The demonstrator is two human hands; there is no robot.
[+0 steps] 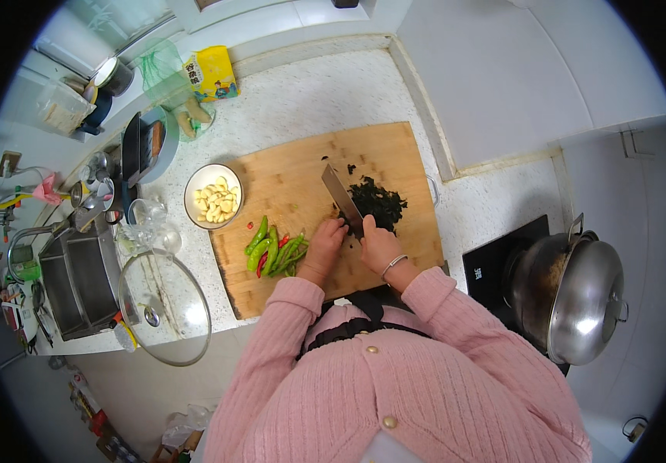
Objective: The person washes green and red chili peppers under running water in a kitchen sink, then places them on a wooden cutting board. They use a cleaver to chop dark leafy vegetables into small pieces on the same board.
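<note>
My right hand (378, 246) grips the handle of a kitchen cleaver (341, 194). Its broad blade stands on edge on a wooden cutting board (286, 168), pointing away from me. Just left of the blade, my left hand (326, 246) has its fingers curled onto a small dark bit of food, mostly hidden beneath them. Finely chopped dark green food, perhaps leaves or seaweed (378, 202), is heaped to the right of the blade, with stray bits farther up the board. Green chili peppers (273, 249) and a few red ones lie left of my left hand.
A bowl of peeled garlic cloves (216, 199) stands at the board's left edge. A glass lid (165, 330) overhangs the counter front near the sink (86, 278). At right, a lidded steel pot (582, 301) sits on a black cooktop (483, 266). Ginger (194, 110) lies far left.
</note>
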